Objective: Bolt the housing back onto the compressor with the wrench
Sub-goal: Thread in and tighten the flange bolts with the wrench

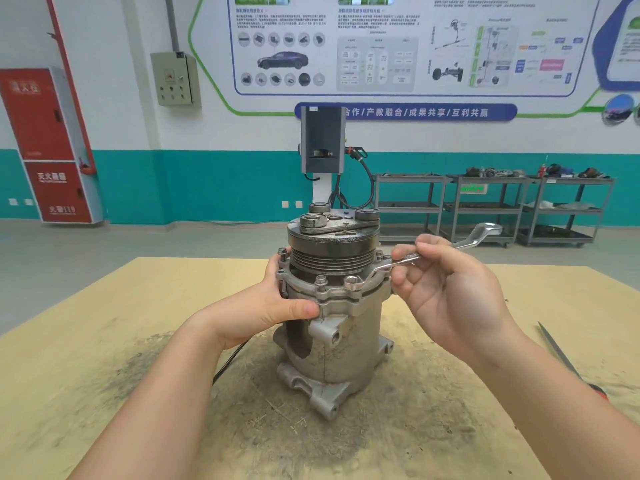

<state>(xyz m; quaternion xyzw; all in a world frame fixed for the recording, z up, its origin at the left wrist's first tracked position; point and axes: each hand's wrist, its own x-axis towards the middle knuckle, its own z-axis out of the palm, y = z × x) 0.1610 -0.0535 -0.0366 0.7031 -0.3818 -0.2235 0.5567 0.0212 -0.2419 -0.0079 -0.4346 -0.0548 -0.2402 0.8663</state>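
Worktop (104,341): tan board, dirt and grit smeared around base of compressor.
Compressor (346,344): stood upright at centre of worktop, grey cast body, grooved black pulley on top.
Housing (332,293): flanged ring seated on top of compressor body, just under pulley; bolts standing up around flange.
Left hand (273,306): pressed against left side of compressor, thumb laid across front of body below flange, fingers wrapped behind; grip closed on compressor.
Right hand (450,292): to right of compressor, level with pulley; grip pinched on wrench shank between thumb and fingers.
Wrench (408,259): double-ended ring type, running up and right from compressor; near ring end set on a bolt at front right of flange, far end free in air beyond right hand.
Bolt (321,280): hex head proud of flange at front of compressor, just left of wrench ring.
Dark cable: emerged from under left wrist, left of compressor base.
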